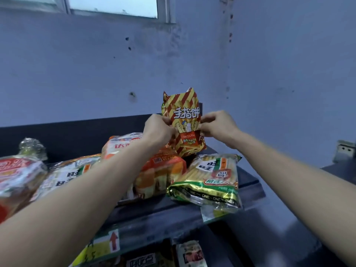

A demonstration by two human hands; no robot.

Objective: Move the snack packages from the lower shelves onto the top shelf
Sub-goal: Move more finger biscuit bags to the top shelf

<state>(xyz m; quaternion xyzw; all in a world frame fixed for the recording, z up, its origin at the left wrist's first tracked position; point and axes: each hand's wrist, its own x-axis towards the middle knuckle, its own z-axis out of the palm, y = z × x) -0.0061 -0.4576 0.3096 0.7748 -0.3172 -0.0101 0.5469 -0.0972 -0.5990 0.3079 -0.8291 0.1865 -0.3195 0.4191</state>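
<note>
Striped snack bag point(184, 120): upright at the back of the top shelf point(173, 211), long axis vertical, printed face toward the camera, bottom edge down among the packs lying there.
Left hand point(158, 130): pinching the bag's left edge about mid-height, fingers point(167, 123) curled onto the foil.
Right hand point(217, 124): pinching the opposite edge at much the same height, fingers point(205, 120) closed on it.
Key relation: bag directly between the two hands, neither nearer; both arms reaching forward and up over the flat packs.
Neighbours: orange pack point(156, 170) below to the left, green-and-gold pack point(208, 182) below to the right, both lying flat; bag's base touching or just behind them, exact contact hidden.
Step in hand: probably seating the bag to stand unaided before letting go.
Risk: tall and light, likely to tip forward once released.
Lower shelf: more packs point(189, 253) visible beneath, task likely unfinished.
</note>
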